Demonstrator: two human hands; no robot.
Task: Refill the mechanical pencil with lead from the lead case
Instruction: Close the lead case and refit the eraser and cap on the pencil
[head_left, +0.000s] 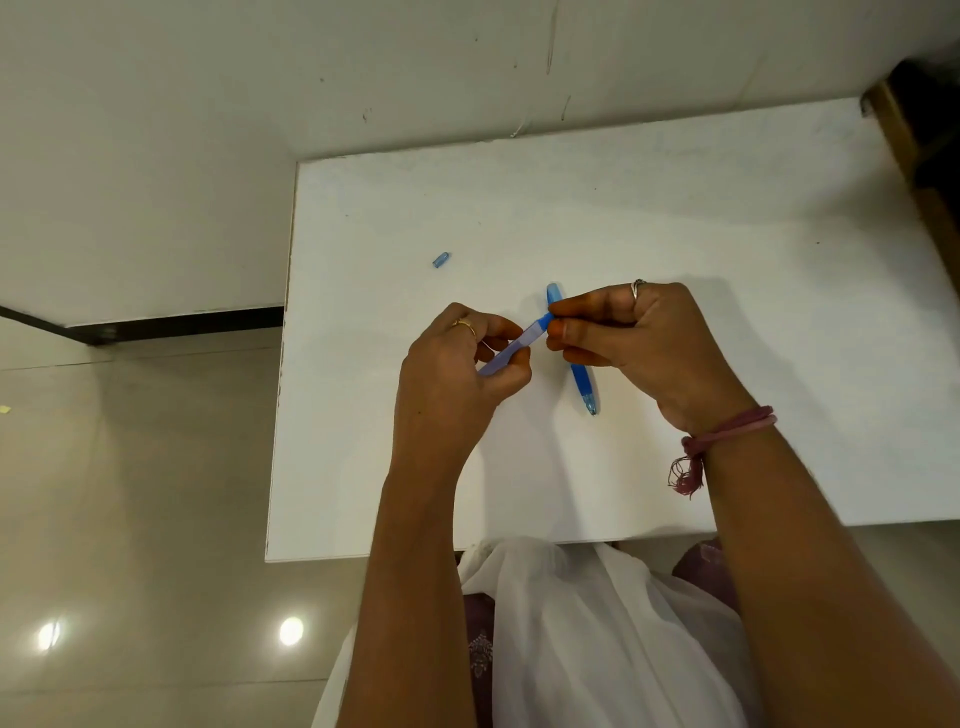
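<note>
A pale violet lead case with a blue end is held above the white table. My left hand grips its lower part. My right hand pinches its blue end between thumb and fingers. The blue mechanical pencil lies on the table under my right hand, tip pointing toward me; its middle is hidden by my fingers. A small blue cap lies alone on the table to the far left of my hands.
The table's left edge drops to a tiled floor. A white wall runs along the table's far side. A dark wooden frame stands at the far right corner.
</note>
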